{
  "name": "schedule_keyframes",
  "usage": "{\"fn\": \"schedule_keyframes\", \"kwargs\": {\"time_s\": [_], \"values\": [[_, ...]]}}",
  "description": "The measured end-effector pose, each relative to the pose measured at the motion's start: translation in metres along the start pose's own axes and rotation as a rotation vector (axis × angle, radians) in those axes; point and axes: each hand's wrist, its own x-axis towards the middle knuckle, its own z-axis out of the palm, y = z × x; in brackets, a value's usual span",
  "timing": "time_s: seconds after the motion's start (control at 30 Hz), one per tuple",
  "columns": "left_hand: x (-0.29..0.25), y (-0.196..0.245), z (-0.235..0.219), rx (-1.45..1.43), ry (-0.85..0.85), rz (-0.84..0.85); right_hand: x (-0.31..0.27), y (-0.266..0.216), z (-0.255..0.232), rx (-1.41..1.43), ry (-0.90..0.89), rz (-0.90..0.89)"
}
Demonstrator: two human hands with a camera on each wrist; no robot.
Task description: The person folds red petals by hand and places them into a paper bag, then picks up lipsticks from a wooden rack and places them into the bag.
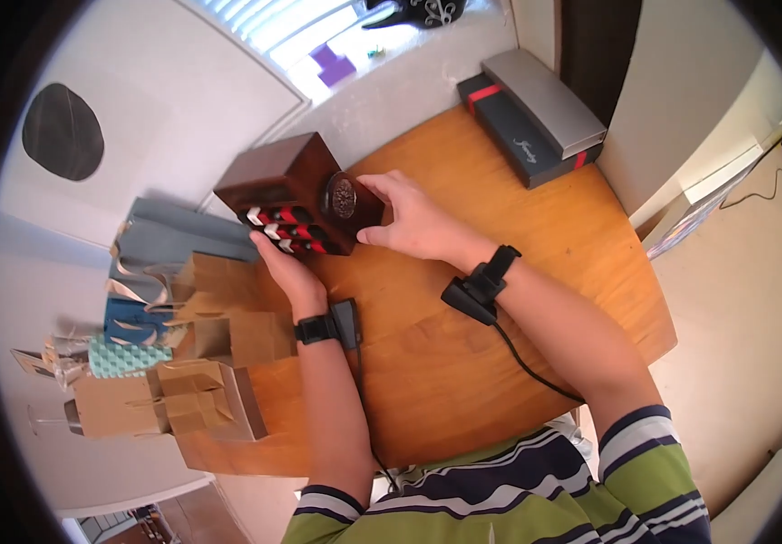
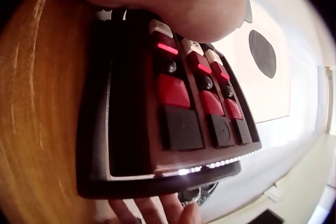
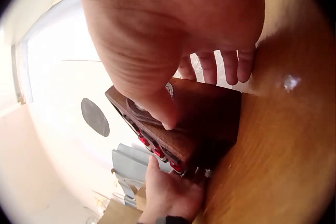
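Note:
A dark brown wooden box (image 1: 278, 172) is between both hands at the far left of the table. Its front has three openings filled with red, black and white pieces (image 2: 211, 102). One side carries a round carved medallion (image 1: 344, 196). My left hand (image 1: 289, 275) holds the lower front end, its thumb up by the pieces and its fingers partly hidden under the box. My right hand (image 1: 422, 222) grips the medallion side, the thumb (image 3: 164, 112) lying against that face near the medallion and the other fingers reaching past it toward the back.
Brown paper bags (image 1: 218, 281) and a grey-blue bag (image 1: 187, 231) stand at the table's left, with a teal patterned item (image 1: 128, 356) beside them. A dark flat box with red ribbon (image 1: 518, 136) lies at the back right under a grey one (image 1: 549, 100). Cables hang from both wrist cameras.

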Motion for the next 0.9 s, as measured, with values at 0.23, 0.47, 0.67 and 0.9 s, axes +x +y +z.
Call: {"fn": "schedule_keyframes", "kwargs": {"time_s": [0.23, 0.47, 0.67, 0.9], "values": [[-0.007, 0.007, -0.003, -0.159, -0.042, -0.026, -0.006, 0.006, 0.005, 0.242, -0.095, 0.113], [-0.007, 0.006, 0.002, -0.139, -0.011, 0.018, 0.004, 0.013, 0.002, 0.341, -0.133, 0.097], [-0.008, 0.004, 0.001, -0.108, -0.048, 0.033, 0.012, 0.015, 0.006, 0.269, -0.12, 0.114], [-0.01, 0.007, 0.006, -0.138, -0.09, 0.02, 0.01, 0.001, 0.006, 0.228, -0.067, 0.203]]}}
